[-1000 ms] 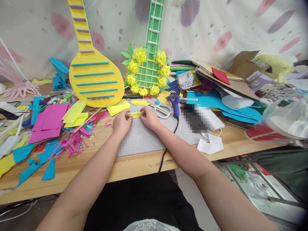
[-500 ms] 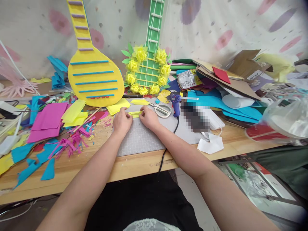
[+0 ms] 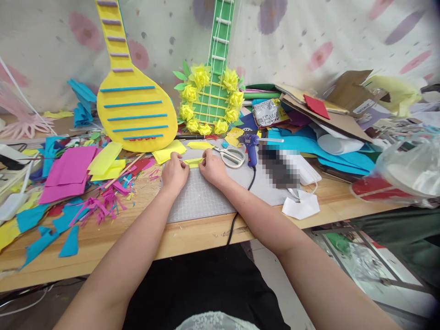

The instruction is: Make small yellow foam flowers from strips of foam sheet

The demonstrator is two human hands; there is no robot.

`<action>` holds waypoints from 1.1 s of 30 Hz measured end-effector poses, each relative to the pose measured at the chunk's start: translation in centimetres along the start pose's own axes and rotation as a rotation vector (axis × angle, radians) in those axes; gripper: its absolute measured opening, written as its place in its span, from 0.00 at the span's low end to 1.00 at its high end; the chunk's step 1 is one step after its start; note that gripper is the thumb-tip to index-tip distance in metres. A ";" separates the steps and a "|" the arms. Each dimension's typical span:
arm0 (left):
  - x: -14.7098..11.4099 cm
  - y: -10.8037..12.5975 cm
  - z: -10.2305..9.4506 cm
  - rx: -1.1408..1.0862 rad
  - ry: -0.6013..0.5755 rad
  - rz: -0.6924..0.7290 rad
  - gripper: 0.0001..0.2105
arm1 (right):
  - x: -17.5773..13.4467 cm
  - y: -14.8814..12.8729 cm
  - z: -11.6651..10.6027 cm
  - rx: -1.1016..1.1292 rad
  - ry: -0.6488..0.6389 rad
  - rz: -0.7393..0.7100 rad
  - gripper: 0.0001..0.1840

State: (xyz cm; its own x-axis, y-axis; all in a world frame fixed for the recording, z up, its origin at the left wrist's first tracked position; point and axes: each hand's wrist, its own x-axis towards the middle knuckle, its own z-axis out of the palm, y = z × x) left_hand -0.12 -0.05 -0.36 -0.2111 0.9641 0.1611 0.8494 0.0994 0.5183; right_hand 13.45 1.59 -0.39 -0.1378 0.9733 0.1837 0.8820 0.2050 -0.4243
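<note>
A narrow strip of yellow crepe paper (image 3: pixel 194 162) stretches between my two hands over the grey cutting mat (image 3: pixel 197 197). Its left end is pinched in my left hand (image 3: pixel 175 173), its right end in my right hand (image 3: pixel 212 168). Just beyond the strip lies another flat yellow paper piece (image 3: pixel 199 145). Scissors (image 3: pixel 233 158) with pale handles rest right of my right hand. Further right is a purple glue gun (image 3: pixel 252 149) with a clear glue stick in its back. A yellow sheet (image 3: pixel 169 151) lies behind my left hand.
A yellow paper lute shape (image 3: pixel 137 110) and a green one ringed with yellow paper flowers (image 3: pixel 216 105) lean at the back. Magenta paper (image 3: pixel 70 172) and scraps cover the left. The glue gun's black cord (image 3: pixel 240 204) crosses the mat. A white mask (image 3: pixel 301 205) and a plastic-covered bucket (image 3: pixel 385 178) are right.
My hands have barely moved. The yellow strip between them looks slightly more folded or turned, and my right hand's fingers have lifted a little.
</note>
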 end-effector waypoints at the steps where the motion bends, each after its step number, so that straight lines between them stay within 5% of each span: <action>1: 0.0 0.0 0.0 0.014 -0.001 0.015 0.13 | 0.0 0.0 0.1 -0.015 0.001 -0.008 0.14; 5: -0.2 0.2 -0.2 0.084 -0.015 0.117 0.05 | 0.1 0.1 0.4 -0.094 -0.005 -0.053 0.10; 11: -0.2 0.4 0.0 0.168 -0.031 0.198 0.11 | 0.0 -0.2 0.5 -0.203 -0.005 -0.092 0.11; 33: -0.2 0.2 0.0 0.079 -0.028 0.078 0.13 | 0.1 0.9 0.3 -0.113 -0.036 -0.149 0.14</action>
State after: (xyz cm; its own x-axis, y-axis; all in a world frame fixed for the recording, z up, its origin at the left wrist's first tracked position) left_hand 0.05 -0.21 -0.30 -0.1304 0.9760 0.1741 0.8983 0.0420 0.4374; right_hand 14.13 1.90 -1.02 -0.2847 0.9366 0.2043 0.8953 0.3360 -0.2925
